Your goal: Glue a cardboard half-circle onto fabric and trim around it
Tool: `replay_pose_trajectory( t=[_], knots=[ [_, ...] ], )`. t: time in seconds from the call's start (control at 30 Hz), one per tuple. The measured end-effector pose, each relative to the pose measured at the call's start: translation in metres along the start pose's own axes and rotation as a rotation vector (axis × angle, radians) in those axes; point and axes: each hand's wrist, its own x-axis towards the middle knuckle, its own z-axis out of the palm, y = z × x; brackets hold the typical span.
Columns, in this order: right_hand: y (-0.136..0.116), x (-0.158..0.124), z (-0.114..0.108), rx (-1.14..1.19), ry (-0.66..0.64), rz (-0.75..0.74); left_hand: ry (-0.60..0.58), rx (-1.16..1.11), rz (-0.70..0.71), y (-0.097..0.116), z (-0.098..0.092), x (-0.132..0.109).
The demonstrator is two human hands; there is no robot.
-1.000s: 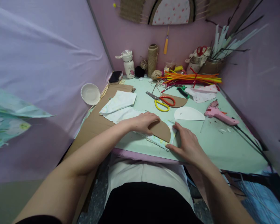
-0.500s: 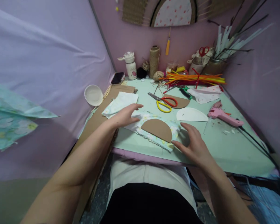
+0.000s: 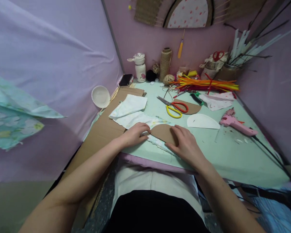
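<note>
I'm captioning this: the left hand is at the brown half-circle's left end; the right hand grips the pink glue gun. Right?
No: the head view shows the right hand on the brown half-circle, not the pink glue gun; the left hand is as you say.

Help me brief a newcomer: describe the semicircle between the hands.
At the near edge of the green table, left hand and right hand flank a brown semicircle. Unlike the white one or the brown one by the scissors, it's on cloth.

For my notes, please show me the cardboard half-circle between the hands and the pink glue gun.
Cardboard half-circle (image 3: 162, 132), head view: on the uncovered middle of its brown face.
Pink glue gun (image 3: 237, 124), head view: on its pink body.
</note>
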Motion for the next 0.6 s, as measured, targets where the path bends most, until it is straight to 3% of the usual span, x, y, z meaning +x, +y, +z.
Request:
replay_pose_trajectory(
  t=[0.2,0.33,0.6],
  knots=[
    [-0.003,0.001,-0.001,0.029,0.023,0.053,0.064,-0.012,-0.143,0.004,0.001,-0.003],
    [-0.002,0.0,0.0,0.047,0.032,0.049,0.143,-0.045,-0.427,0.012,0.001,0.003],
    [0.002,-0.003,0.002,0.046,0.014,0.048,0.003,-0.06,-0.572,0.016,0.0,0.011]
  ],
)
